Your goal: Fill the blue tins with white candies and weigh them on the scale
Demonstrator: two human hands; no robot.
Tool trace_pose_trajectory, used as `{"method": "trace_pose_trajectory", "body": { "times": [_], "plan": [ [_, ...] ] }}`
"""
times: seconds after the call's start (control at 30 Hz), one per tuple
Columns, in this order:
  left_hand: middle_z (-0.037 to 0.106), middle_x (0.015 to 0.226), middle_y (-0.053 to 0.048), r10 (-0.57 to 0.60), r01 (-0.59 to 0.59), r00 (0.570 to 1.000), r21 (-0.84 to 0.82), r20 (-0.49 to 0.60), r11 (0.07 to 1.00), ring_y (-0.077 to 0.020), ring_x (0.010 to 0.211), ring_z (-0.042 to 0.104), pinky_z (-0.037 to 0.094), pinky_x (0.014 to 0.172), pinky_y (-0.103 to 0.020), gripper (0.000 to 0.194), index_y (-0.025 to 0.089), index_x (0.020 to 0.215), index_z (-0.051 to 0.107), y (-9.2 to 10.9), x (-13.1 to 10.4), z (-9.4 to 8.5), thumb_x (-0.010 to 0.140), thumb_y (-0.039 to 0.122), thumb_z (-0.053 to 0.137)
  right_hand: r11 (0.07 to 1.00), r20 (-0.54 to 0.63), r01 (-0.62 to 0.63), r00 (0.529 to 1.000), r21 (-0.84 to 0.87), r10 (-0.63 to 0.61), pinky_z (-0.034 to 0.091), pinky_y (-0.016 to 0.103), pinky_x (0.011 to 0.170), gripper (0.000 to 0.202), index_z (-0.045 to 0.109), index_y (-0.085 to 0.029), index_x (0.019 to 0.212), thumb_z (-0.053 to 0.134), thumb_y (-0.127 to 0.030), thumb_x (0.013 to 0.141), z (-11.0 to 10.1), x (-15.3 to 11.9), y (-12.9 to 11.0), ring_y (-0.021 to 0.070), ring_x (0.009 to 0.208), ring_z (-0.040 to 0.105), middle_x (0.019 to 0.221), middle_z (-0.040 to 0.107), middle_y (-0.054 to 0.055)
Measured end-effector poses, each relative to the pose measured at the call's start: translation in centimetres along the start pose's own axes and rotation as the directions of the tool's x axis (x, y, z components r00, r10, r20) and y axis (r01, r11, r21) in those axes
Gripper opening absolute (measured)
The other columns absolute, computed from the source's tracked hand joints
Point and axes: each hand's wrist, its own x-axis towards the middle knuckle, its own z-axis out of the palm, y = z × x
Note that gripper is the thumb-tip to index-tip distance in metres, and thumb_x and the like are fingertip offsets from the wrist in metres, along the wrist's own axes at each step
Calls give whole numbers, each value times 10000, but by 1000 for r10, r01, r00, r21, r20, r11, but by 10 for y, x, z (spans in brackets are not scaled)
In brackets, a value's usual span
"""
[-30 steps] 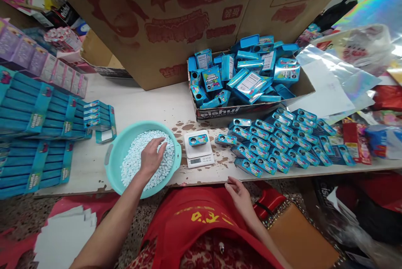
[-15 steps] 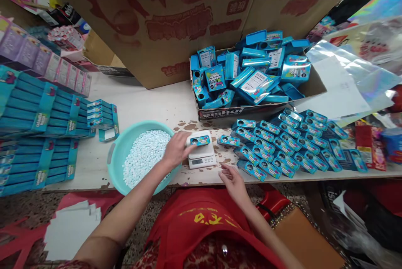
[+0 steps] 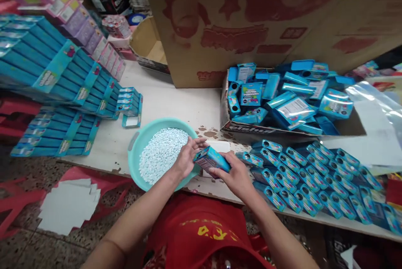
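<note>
My right hand (image 3: 237, 173) is closed around a small blue candy box (image 3: 211, 160), which it holds tilted, one end toward the left, over the table. My left hand (image 3: 186, 158) is at that end, its fingers stretched out and apart; I cannot tell whether it touches the box. Just left of it is a turquoise basin (image 3: 133, 164) with many small pale candies (image 3: 161, 152) inside. A white digital scale (image 3: 220, 147) lies partly hidden behind the box and my right hand.
Rows of upright blue boxes (image 3: 301, 175) stand to the right. Behind them, an open carton (image 3: 245, 129) is heaped with blue boxes. Stacked blue display packs (image 3: 63, 68) line the left side. A big brown carton (image 3: 194, 51) rises at the back.
The blue box has come off the scale and is now tilted in my right hand, which was empty. My left hand has let go and opened. The view has shifted left.
</note>
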Motion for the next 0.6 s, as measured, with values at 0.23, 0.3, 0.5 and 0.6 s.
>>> {"method": "trace_pose_trajectory", "body": {
  "times": [0.23, 0.3, 0.5, 0.6],
  "plan": [
    [630, 649, -65, -340, 188, 917, -528, -207, 828, -135, 609, 578, 469, 647, -254, 340, 105, 624, 631, -12, 4, -33, 804, 389, 584, 986, 188, -160, 968, -53, 168, 407, 273, 584, 394, 654, -178, 860, 652, -544, 711, 31, 13, -15, 180, 649, 531, 717, 584, 25],
    [624, 643, -63, -365, 181, 902, -568, -229, 803, -137, 618, 587, 472, 637, -249, 292, 106, 633, 630, -17, 4, -36, 821, 317, 556, 965, 240, -260, 937, -6, 254, 409, 270, 562, 415, 645, -173, 851, 661, -552, 685, 35, 13, -11, 172, 615, 518, 693, 589, 20],
    [605, 676, -38, -399, 227, 906, -632, -143, 741, -122, 581, 571, 471, 583, -245, 188, 116, 715, 623, -22, 5, -37, 802, 275, 574, 916, 302, -377, 896, 137, 324, 417, 261, 556, 418, 627, -166, 804, 707, -537, 627, 31, 9, -13, 156, 606, 492, 669, 576, 5],
    [602, 674, -44, -439, 287, 891, -610, -112, 738, -127, 557, 564, 466, 554, -251, 212, 110, 728, 618, -20, 7, -34, 781, 315, 602, 896, 321, -379, 899, 231, 297, 427, 255, 579, 399, 624, -170, 798, 719, -518, 627, 29, 5, -13, 153, 632, 500, 702, 575, 5]
  ]
}}
